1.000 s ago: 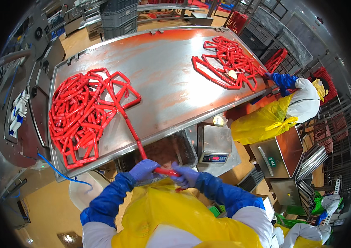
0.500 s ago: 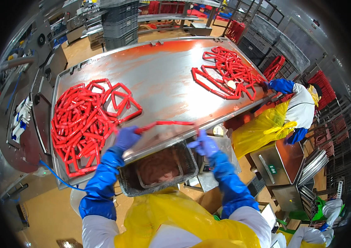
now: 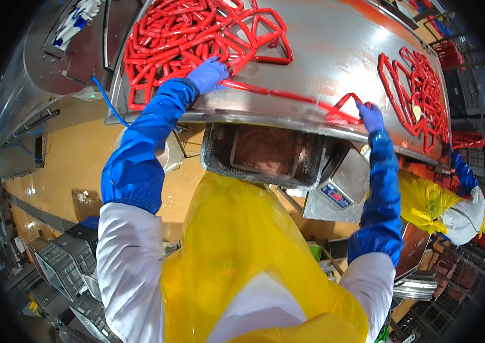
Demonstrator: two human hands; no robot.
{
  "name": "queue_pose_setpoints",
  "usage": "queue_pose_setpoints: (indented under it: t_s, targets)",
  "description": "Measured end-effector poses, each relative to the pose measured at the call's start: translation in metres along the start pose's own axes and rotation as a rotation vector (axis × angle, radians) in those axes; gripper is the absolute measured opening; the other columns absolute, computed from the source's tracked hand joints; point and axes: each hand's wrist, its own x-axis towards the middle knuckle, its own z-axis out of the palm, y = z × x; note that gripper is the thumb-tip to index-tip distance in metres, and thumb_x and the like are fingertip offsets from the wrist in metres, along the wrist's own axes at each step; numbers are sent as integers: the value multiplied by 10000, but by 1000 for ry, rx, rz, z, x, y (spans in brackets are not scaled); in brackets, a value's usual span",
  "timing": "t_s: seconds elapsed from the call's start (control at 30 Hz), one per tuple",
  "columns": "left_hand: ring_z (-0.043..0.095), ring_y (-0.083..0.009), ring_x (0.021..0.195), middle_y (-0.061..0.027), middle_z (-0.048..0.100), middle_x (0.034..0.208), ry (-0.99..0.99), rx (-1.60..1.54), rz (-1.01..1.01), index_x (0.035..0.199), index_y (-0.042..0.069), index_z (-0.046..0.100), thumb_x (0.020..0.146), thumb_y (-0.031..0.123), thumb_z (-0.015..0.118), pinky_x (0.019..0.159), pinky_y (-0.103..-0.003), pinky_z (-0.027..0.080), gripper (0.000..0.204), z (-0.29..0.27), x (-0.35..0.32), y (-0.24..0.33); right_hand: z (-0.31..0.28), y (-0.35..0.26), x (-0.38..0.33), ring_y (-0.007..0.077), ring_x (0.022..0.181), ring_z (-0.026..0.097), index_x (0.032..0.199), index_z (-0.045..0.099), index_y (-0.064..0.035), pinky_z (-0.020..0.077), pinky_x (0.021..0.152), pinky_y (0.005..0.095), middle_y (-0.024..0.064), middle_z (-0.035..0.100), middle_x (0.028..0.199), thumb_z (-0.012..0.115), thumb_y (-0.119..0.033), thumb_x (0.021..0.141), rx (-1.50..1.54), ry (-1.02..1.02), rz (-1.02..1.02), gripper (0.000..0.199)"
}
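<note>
Sausage string [image 3: 288,94], a run of red links, stretches across the near edge of the steel table [image 3: 334,51] from about ten o'clock to two o'clock in the head view; its left end meets the big heap of red sausages [image 3: 191,34] at eleven o'clock; its right end forms a small triangle loop near the table's lip; the left hand [image 3: 208,74], in a blue glove, lies curled on the string where it leaves the heap, fingers closed over the links; the right hand [image 3: 371,116], also blue-gloved, pinches the loop's far corner at two o'clock, fingertips together; both forearms wear blue sleeve covers over white sleeves, and a yellow apron [image 3: 242,257] fills the lower middle; under the table edge at twelve o'clock a metal tub [image 3: 265,157] holds pinkish meat, with a scale [image 3: 337,194] just beside it at one o'clock; a second heap of red links [image 3: 419,91] lies at two o'clock, well apart from the first; at three o'clock a co-worker [image 3: 459,206] in yellow apron and blue sleeves stands by the table's end; grey crates [image 3: 65,263] sit at eight o'clock
</note>
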Motion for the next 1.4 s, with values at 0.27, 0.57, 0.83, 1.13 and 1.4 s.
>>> queue_pose_setpoints:
  t_s: [0.27, 0.57, 0.83, 1.13, 1.4]
  targets:
    - [619, -429, 923, -209, 658, 909, -496, -506, -74, 974, 48, 649, 931, 428, 622, 895, -507, 448, 383, -29, 75, 124, 69, -1, 11, 199, 674, 614, 1084, 692, 3, 504, 637, 371, 82, 660, 785, 478, -483, 1029, 176, 316, -158, 534]
    - [639, -431, 1009, -230, 681, 1045, -428, -734, -296, 1087, 57, 675, 913, 359, 637, 857, -480, 502, 350, 46, 133, 203, 183, -65, -162, 68, 442, 235, 958, 572, -175, 198, 394, 244, -80, 335, 609, 448, -436, 1062, 1601, -431, 476, 307]
    - [682, -249, 1031, -159, 726, 1098, -486, -1449, -488, 1197, 62, 696, 898, 382, 670, 912, -390, 519, 438, 63, 123, 200, 190, -52, -165, 66, 430, 190, 803, 468, -207, 162, 390, 241, -92, 263, 566, 454, -401, 1058, 1538, -651, 562, 321]
    - [573, -97, 685, -5, 652, 765, -438, -1498, -818, 985, 63, 744, 979, 430, 622, 615, -264, 457, 387, 47, 108, 197, 228, -70, -152, 97, 432, 289, 791, 540, -169, 237, 408, 272, -59, 340, 561, 522, -333, 1028, 1121, -330, 316, 289]
    - [457, -48, 520, 38, 586, 661, -586, -1546, -986, 918, 98, 697, 992, 429, 610, 467, -201, 333, 350, 34, 90, 192, 282, -23, -144, 215, 704, 624, 1080, 658, -13, 523, 670, 352, 63, 677, 792, 559, -323, 1026, 1223, -654, 7, 330]
